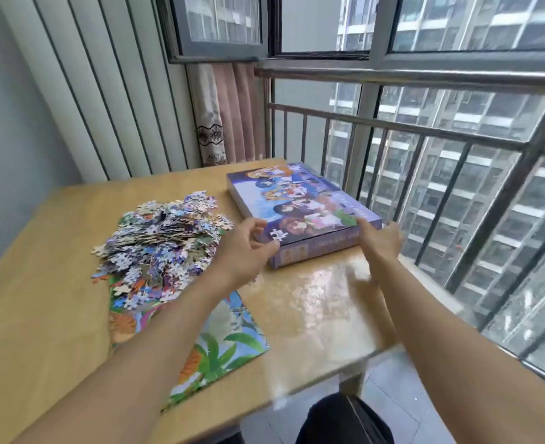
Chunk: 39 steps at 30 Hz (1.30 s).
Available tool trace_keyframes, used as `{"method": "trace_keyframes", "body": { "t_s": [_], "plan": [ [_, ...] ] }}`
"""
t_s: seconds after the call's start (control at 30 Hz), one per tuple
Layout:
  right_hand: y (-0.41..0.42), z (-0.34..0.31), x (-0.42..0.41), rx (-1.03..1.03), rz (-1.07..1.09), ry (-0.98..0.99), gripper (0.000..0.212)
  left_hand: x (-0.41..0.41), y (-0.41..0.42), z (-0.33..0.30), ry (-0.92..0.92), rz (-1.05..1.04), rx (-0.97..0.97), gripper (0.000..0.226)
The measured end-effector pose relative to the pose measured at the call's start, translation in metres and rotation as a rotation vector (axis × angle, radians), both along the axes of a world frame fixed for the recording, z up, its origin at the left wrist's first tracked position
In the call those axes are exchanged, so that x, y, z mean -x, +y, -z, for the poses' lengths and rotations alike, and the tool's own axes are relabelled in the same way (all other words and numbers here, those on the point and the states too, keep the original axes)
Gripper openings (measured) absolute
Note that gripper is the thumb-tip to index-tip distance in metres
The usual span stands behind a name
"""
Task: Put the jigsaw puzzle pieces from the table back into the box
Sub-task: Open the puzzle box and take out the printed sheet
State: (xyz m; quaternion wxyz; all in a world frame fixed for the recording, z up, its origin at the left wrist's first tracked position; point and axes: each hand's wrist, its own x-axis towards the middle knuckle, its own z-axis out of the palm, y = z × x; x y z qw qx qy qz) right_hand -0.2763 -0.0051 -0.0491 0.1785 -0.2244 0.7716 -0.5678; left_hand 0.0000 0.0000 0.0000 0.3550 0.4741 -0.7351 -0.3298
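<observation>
1. A wooden table stands against a window with a metal railing; tall buildings show through the glass.
2. The puzzle box lies flat on the far right part of the table, lid on, with a colourful cartoon picture on top and purple sides.
3. A heap of loose jigsaw puzzle pieces sits on the left-centre of the table, just left of the box and apart from it.
4. The near edge of the heap lies on a printed sheet with green leaves and orange shapes, which lies flat on the table and reaches toward the near edge.
5. The left hand is at the near left corner of the box, fingers loosely curved and spread, thumb near the box's front side; it holds nothing, and whether it touches the box is unclear.
6. The right hand is at the near right corner of the box, fingers relaxed and somewhat blurred, the fingertips at the lid's edge; it grips nothing that can be seen.
7. Both forearms reach forward over the table from the near edge.
8. A pink curtain hangs in the corner behind the table.
</observation>
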Motion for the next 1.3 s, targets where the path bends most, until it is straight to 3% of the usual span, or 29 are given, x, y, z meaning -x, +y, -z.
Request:
{"method": "trace_keyframes", "body": {
  "t_s": [0.17,0.3,0.37,0.47,0.57,0.67,0.87,1.03,1.1,1.2,1.3],
  "plan": [
    [-0.028,0.014,0.003,0.131,0.084,0.2,0.025,0.015,-0.005,0.026,0.074,-0.005,0.203,0.051],
    [-0.035,0.019,0.004,0.124,0.06,0.28,0.028,0.021,-0.017,0.021,-0.042,-0.011,0.341,0.041],
    [-0.051,0.033,0.009,0.07,0.074,0.32,0.033,0.025,-0.044,0.023,-0.052,-0.047,0.278,0.032],
    [-0.051,0.034,0.007,0.059,0.08,0.316,0.038,0.023,-0.056,0.021,-0.068,-0.143,0.363,0.022],
    [-0.048,0.026,0.003,0.041,0.063,0.28,0.038,0.013,-0.068,0.021,-0.264,-0.166,0.349,0.048],
    [-0.049,0.019,-0.002,0.062,0.071,0.213,0.039,0.006,-0.074,0.021,-0.354,-0.087,0.19,0.084],
    [-0.043,0.004,-0.022,0.107,0.04,-0.055,0.05,-0.002,-0.068,0.025,-0.124,-0.056,0.002,0.092],
    [-0.05,-0.076,-0.028,0.42,-0.017,-0.106,0.055,-0.006,-0.086,-0.011,0.015,-0.097,0.271,0.094],
    [-0.052,-0.121,-0.021,0.46,-0.012,-0.03,0.06,-0.005,-0.099,-0.046,0.114,-0.083,0.354,0.086],
    [-0.04,-0.146,-0.018,0.329,-0.06,0.162,0.072,-0.002,-0.115,-0.073,0.181,-0.044,0.401,0.07],
    [-0.017,-0.161,-0.017,0.192,-0.074,0.626,0.082,0.0,-0.123,-0.097,0.183,0.038,0.382,0.064]
  ]
}}
